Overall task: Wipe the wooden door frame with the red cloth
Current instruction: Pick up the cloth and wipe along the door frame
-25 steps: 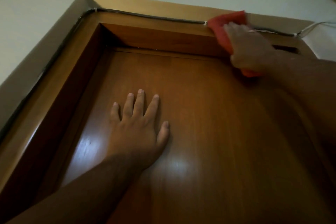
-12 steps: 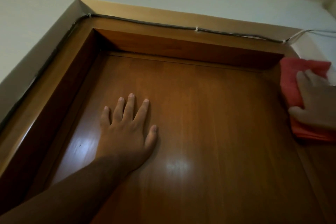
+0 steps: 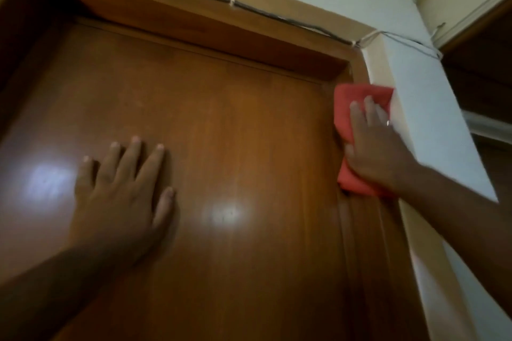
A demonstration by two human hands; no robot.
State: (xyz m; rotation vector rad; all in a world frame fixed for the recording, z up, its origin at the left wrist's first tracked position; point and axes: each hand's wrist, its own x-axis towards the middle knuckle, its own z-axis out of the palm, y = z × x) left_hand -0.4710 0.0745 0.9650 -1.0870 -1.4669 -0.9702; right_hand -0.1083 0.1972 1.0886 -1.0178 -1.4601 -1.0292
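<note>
The wooden door frame [image 3: 210, 28] runs across the top and down the right side of a shut brown door [image 3: 235, 124]. My right hand [image 3: 379, 147] presses the red cloth [image 3: 349, 99] flat against the frame's right upright, just below the top right corner. The cloth sticks out above and below my fingers. My left hand [image 3: 124, 191] lies flat on the door panel, fingers spread, holding nothing.
A dark cable [image 3: 277, 18] is clipped along the top of the frame and continues right across the white wall [image 3: 421, 97]. A darker opening [image 3: 482, 69] lies at the far right.
My right hand has carried the red cloth from the top rail, round the top right corner, onto the right upright. The view has swung right. My left hand stays on the door.
</note>
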